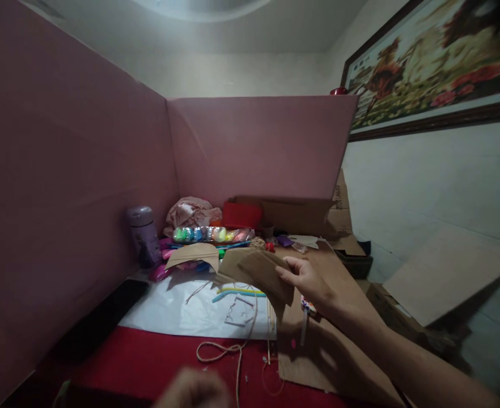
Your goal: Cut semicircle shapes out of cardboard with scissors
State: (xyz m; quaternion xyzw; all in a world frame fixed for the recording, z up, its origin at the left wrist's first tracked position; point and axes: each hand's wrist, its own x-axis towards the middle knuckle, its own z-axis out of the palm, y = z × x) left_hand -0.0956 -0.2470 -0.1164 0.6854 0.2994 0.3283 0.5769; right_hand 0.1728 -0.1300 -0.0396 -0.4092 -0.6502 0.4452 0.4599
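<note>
My right hand (303,277) pinches the right edge of a bent piece of brown cardboard (252,269) between thumb and fingers, holding it raised above the table. At the bottom edge, my left hand (196,391) is smeared by motion, so its fingers cannot be made out. It is nearest to a loose length of twine (220,344) on the red cloth (148,354). Behind the held piece, to its left, lies another curved cardboard piece (193,256). Below it are blue and yellow strips (237,293) and thin wooden sticks (269,328).
A white sheet (165,311) covers part of the table, with a cardboard sheet (303,368) to the right. A cutter-like tool (304,326) lies there. Packed coloured clay (211,234) and a purple bottle (143,238) stand behind. Pink panels (254,147) enclose the back and left.
</note>
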